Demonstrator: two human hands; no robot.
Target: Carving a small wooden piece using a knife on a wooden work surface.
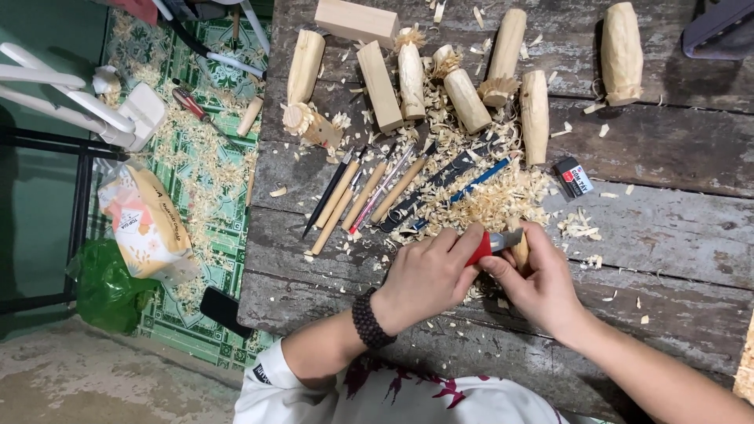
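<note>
Wood piece point(521, 250) stands near-upright in right hand point(542, 286) fingers (closed); left hand point(428, 275) grips red-handled knife point(491, 242), blade touching it.

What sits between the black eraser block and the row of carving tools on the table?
Head view: a heap of pale wood shavings lies between the black eraser block and the row of carving tools.

Both forearms reach in from the near edge and meet at the middle. The left hand point(428, 276) lies palm down, fingers curled shut and knuckles up, thumb pointing right; a dark bead band rings its wrist. The right hand point(542, 284) sits just right of it, touching, fingers bent closed and wrist angled in from the near right.
</note>
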